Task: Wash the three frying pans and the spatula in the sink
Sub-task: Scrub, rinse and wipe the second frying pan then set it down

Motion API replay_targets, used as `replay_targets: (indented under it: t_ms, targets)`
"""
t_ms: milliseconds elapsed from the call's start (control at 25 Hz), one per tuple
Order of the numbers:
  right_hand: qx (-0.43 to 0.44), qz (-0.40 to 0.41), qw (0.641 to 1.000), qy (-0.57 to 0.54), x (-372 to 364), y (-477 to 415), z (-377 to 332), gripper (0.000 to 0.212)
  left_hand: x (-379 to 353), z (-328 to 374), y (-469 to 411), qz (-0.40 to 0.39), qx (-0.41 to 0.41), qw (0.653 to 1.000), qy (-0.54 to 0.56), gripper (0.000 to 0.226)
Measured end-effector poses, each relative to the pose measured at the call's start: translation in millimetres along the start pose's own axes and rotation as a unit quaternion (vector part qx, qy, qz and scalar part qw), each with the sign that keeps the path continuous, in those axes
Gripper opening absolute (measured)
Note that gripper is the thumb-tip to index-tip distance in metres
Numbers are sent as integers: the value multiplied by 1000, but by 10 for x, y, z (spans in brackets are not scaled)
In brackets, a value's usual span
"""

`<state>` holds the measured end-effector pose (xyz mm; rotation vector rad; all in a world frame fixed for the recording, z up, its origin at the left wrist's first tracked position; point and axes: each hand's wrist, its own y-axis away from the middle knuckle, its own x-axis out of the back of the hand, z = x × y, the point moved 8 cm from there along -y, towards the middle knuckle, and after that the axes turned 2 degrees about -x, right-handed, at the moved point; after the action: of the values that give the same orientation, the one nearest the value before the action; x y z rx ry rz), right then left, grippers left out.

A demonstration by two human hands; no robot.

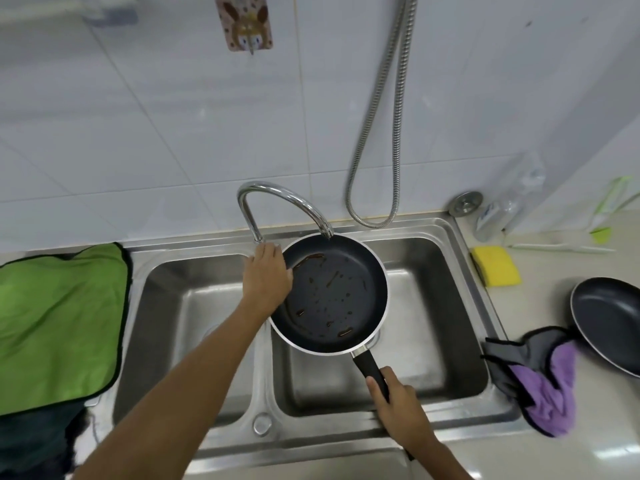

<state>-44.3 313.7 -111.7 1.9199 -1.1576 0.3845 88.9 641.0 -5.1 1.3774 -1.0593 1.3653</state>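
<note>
A dark frying pan (332,292) with brown grease streaks hangs over the right basin of the steel sink (446,386), just under the spout of the curved tap (277,192). My right hand (398,407) is closed around its black handle. My left hand (266,275) reaches to the base of the tap at the pan's left rim, fingers curled on the tap lever. No water is visibly running. A second dark frying pan (613,320) lies on the counter at the far right. The third pan and the spatula are out of sight.
A green cloth (59,323) covers the counter left of the sink. A yellow sponge (497,266), a grey-and-purple cloth (540,379), a sink strainer plug (465,202) and a clear bottle (502,209) sit to the right. A metal shower hose (377,133) hangs down the tiled wall.
</note>
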Motion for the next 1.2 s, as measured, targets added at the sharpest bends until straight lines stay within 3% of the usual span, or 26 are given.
replay_targets:
  t_ms: [160, 280, 520, 600, 720, 800, 880, 1000, 1040, 1080, 1120, 1200]
  targets:
    - [0, -2, 1000, 7, -4, 1, -21, 29, -557, -30, 607, -98, 22, 984, 147, 83]
    - [7, 4, 1000, 7, 14, 4, -17, 26, -600, -16, 578, -106, 48, 969, 220, 81]
    - [2, 0, 1000, -8, 15, 3, -4, 27, -599, 6, 638, -96, 59, 972, 205, 83]
    - [5, -1, 1000, -10, 21, 6, 0, 24, -564, -20, 615, -63, 92, 955, 276, 73]
    - [1, -8, 1000, -11, 37, 25, -39, 25, -407, -132, 599, 30, 171, 899, 402, 22]
    - [1, -11, 1000, -8, 44, 24, -64, 31, -380, -212, 612, 47, 233, 868, 436, 10]
    - [-2, -16, 1000, -6, 46, 22, -60, 34, -503, -297, 622, 29, 326, 789, 520, 18]
    - [-3, -10, 1000, -11, 42, 21, -33, 25, -550, -306, 622, 54, 433, 570, 696, 11]
    - [-2, -8, 1000, -11, 45, 26, -31, 26, -456, -306, 594, 77, 439, 506, 739, 9]
    - [0, -7, 1000, -12, 44, 25, -27, 27, -315, -302, 529, 91, 421, 461, 776, 22]
    - [-1, -7, 1000, -13, 43, 23, -24, 28, -169, -298, 425, 93, 388, 436, 807, 32]
    - [2, -4, 1000, -18, 39, 10, -33, 26, 118, -275, 187, 74, 326, 434, 836, 40]
